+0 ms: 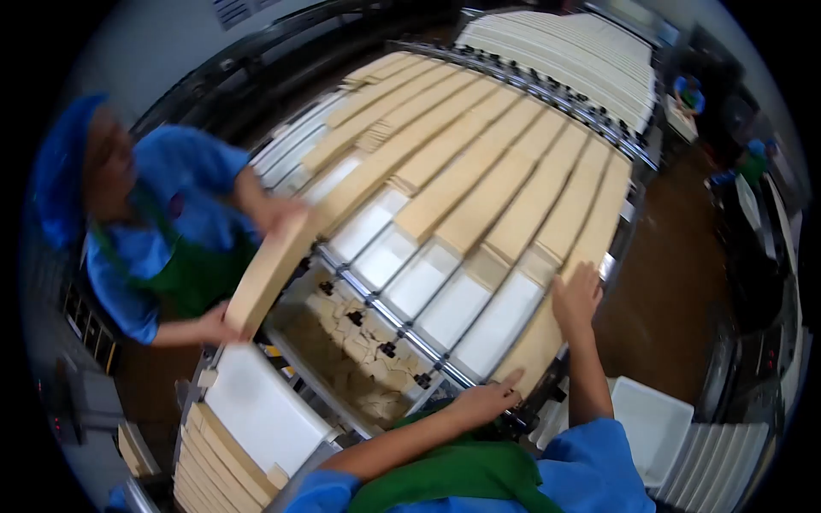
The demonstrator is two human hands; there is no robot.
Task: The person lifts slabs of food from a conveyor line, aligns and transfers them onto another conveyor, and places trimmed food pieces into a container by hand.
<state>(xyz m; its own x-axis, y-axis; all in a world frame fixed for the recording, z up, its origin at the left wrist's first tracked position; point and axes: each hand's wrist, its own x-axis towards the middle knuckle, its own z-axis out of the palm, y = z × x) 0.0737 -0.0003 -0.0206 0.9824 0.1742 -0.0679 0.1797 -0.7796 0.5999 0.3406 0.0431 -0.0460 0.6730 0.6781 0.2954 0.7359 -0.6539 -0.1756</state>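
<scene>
Along the conveyor [451, 321], my left hand [487, 402] and right hand [577, 301] should support this strip [540, 340] evenly; whether my fingers clamp, I cannot tell.

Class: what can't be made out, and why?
In the head view:
Slab under the right hand: covered by it.
Palm of the left hand: turned from the camera.
Anything beneath the scraps: hidden by them.
Wording on the wall sign: too small, blurred.
What the distant worker is doing: too small.
</scene>
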